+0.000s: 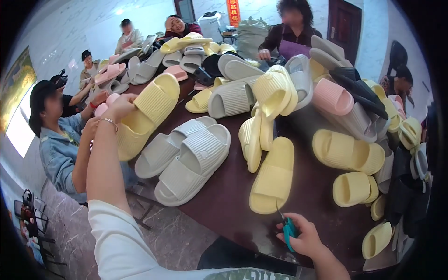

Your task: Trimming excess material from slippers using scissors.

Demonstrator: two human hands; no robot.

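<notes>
Left hand point(122, 107) holds slipper point(153, 108); sack point(252, 38) bulges, contents unclear.

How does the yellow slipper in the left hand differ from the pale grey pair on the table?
The yellow slipper is single; the grey pair is two slippers side by side. The yellow slipper is held in the left hand, while the grey pair lies on the table, untouched. Both have ribbed straps and open toes.
</notes>
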